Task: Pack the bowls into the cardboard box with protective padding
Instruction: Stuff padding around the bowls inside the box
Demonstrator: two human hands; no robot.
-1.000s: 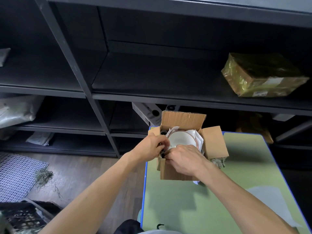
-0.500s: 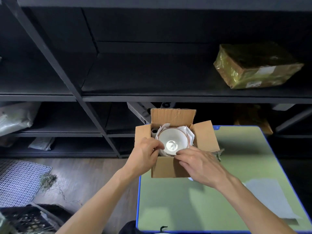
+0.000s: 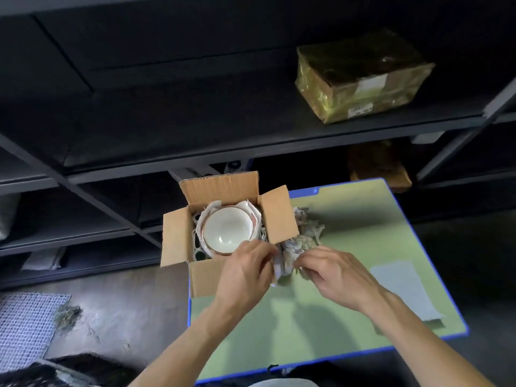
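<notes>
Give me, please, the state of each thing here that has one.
cardboard box: flaps open, on the table.
bowl: upright inside the box, wrapping paper around it.
crumpled paper: beside the box, held by both hands.
left hand: grips the paper.
right hand: pinches the paper.
parcel: taped shut, on the shelf.

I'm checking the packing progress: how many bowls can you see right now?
1: a white bowl sits open side up in the cardboard box, with white paper around it. More may be stacked beneath, hidden.
</notes>
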